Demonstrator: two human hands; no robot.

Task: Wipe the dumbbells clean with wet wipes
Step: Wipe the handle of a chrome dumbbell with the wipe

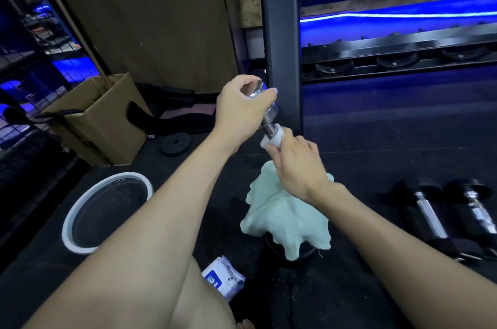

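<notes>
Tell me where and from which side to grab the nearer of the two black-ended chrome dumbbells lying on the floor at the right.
Grip the chrome-handled dumbbell round its bare metal bar, midway between the black ends, coming down from above. It lies flat on the dark floor, so the bar's top is exposed. Its bulky ends probably hold the bar off the floor for fingers. A second dumbbell lies close on its far side, so approach from the near side.

wipes pack (223,279): blue logo, txt too blurry to read; no other legible txt.
</notes>
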